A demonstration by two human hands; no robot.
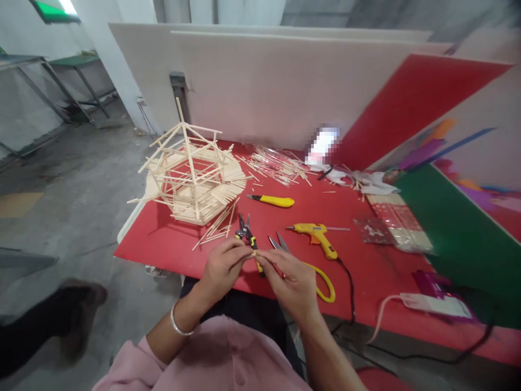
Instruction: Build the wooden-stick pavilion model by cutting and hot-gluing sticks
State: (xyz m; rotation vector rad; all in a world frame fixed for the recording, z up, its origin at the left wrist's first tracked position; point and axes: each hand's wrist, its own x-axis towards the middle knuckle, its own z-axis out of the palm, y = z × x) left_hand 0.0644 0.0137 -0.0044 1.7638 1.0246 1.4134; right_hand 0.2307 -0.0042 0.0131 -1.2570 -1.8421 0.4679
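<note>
My left hand point(222, 266) and my right hand point(293, 276) meet over the front of the table, fingertips pinched close together. Between them is a tiny pale piece of wooden stick point(254, 253), mostly covered by the fingers. Just beneath lie cutting pliers point(246, 230) with black and yellow handles, partly hidden by my hands. Scissors with yellow handles point(329, 285) lie under and beside my right hand. Beyond my left hand stands an open frame model made of wooden sticks point(190, 168), with several loose sticks point(217, 225) at its near side.
On the red tabletop point(260, 222) lie a yellow utility knife point(273, 201), a yellow glue gun point(319, 234) with a black cord, and bagged sticks point(274, 164). A power strip point(435, 305) sits at right. White boards point(260, 87) lean behind. Another person's leg point(52, 320) shows at left.
</note>
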